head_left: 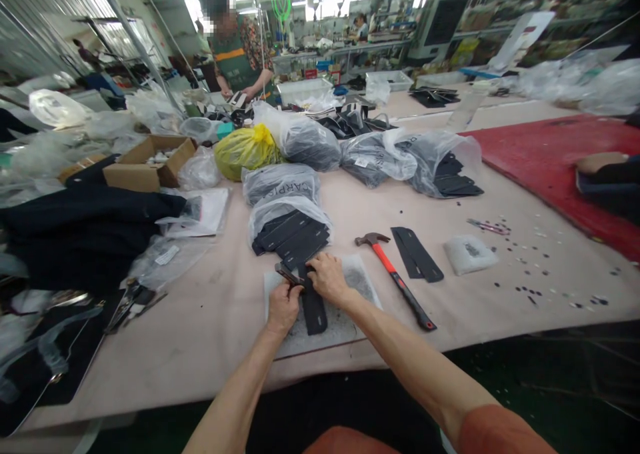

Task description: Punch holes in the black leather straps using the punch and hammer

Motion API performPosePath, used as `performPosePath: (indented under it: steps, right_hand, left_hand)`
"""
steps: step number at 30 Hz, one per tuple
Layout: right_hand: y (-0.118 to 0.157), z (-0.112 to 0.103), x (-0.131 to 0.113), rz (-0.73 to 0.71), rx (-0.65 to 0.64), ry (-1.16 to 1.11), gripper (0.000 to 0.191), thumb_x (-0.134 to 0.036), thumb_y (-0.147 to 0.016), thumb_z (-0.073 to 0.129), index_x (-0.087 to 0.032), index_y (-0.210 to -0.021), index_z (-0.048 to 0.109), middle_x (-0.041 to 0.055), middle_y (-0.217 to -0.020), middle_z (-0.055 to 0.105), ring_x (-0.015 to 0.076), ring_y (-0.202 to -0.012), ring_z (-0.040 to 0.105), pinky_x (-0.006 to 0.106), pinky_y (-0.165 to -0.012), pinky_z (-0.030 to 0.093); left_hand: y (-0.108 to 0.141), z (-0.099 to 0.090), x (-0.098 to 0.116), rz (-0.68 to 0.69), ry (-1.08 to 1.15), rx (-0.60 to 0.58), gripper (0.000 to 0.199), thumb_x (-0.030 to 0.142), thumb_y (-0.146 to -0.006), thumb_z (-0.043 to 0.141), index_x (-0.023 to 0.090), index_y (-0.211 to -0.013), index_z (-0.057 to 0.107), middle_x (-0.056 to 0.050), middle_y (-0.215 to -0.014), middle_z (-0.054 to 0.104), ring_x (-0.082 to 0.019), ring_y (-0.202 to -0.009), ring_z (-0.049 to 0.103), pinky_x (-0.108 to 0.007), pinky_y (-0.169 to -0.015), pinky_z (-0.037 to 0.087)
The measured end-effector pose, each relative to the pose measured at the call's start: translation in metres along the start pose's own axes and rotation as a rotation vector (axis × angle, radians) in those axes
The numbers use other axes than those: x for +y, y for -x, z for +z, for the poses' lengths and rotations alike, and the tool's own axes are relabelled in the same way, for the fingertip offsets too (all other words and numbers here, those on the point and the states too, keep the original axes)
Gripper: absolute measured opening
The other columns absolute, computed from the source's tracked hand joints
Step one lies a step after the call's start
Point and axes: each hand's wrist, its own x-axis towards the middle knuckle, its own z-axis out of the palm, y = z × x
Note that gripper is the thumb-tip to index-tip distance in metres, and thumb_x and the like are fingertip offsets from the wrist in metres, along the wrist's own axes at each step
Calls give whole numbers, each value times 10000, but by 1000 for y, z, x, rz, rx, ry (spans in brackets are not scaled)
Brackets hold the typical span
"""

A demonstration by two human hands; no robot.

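A long black strip (315, 311) lies on a pale board (367, 287) near the table's front edge. My left hand (284, 307) pinches a small dark metal tool (289, 275) at the strip's left side. On the strip's upper right part rest the bent fingers of my right hand (327, 277), pressing or gripping it. Just beyond, an open plastic bag (260, 214) holds several black strips (295, 234). To the right lies a claw hammer (395, 277) with a red and black handle, and beside it are black pieces (416, 254).
A white packet (470, 254), a small pink cutter (487, 227) and scattered bits lie at right. Filled bags (370, 157), a yellow bag (247, 153) and a cardboard box (150, 164) stand farther back. A person (240, 57) works across the table; another person's hand (603, 163) is by the red sheet (535, 154).
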Motion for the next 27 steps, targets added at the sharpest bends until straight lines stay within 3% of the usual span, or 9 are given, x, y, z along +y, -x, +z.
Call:
performPosePath:
  steps: [6,11,18,23,27]
  right_hand:
    - [4,9,3,4,52,3,201,-277,-879,535,-248,-1044,646,67,-1073,580,241,-1005,452,370,-838,309]
    - [-8,13,6,36,-15,24,150,-263,-865,534,-236,-944,659,74,-1010,583,244,-969,452,368,-798,306]
    - [-6,11,5,-57,13,-30,112,-166,-859,496,-199,-835,599,55,-939,594,214,-942,464,333,-810,298]
    - [0,11,11,2,93,-139,205,-129,-865,454,-191,-1003,592,44,-927,621,204,-922,495,322,-821,318]
    - [-2,8,12,-18,42,-56,195,-182,-863,512,-224,-1009,634,57,-1017,627,228,-983,494,351,-856,308]
  left_hand:
    - [0,1,-2,-7,18,-14,190,249,-855,525,180,-948,676,-61,-927,724,-199,-856,673,-308,-801,517]
    - [-1,1,-3,-20,32,-22,198,261,-860,519,182,-960,670,-66,-918,723,-203,-852,675,-314,-799,522]
    - [1,2,-1,4,-62,3,184,253,-856,520,183,-947,664,-68,-877,727,-213,-814,680,-308,-744,517]
    - [1,2,0,13,-62,17,184,250,-858,514,176,-930,668,-79,-906,727,-213,-832,683,-312,-758,521]
    - [1,2,0,7,-58,17,187,254,-855,515,183,-920,676,-75,-891,727,-204,-805,683,-309,-754,527]
